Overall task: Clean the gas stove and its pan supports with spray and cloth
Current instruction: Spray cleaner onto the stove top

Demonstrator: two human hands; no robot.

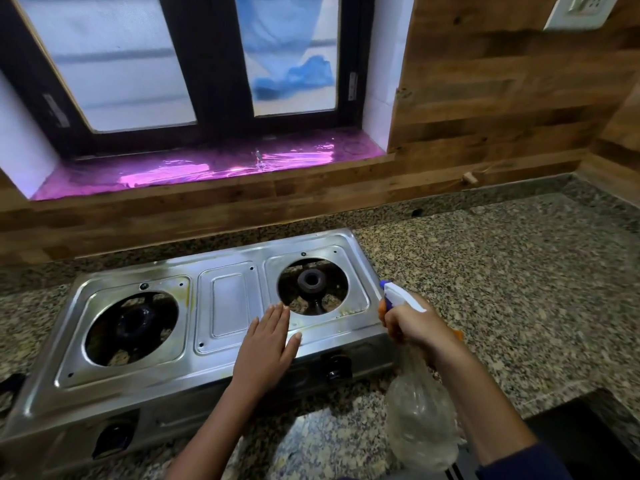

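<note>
Speckled granite table (502,258) runs along a wood-panelled wall (485,98). Above it a dark-framed window (207,64) with frosted panes; its sill (207,168) is covered in shiny pink film. White switch plate (578,10) at upper right of the wall.

Steel two-burner gas stove (221,341) sits on the table, angled, right end nearer the wall. Both burner openings are bare: left burner (133,323), right burner (311,280). No pan supports on top. Yellowish stains ring both openings. Two dark knobs on the front face, one at (337,367).

Left hand (268,344): open, fingers straight and together, palm flat on the stove top between the centre panel and the right burner opening.

Right hand (415,327): closed around the neck of a clear spray bottle (420,420), just off the stove's right end. White and purple nozzle (398,296) points toward the stove. Bottle body hangs below the hand, blurred.
</note>
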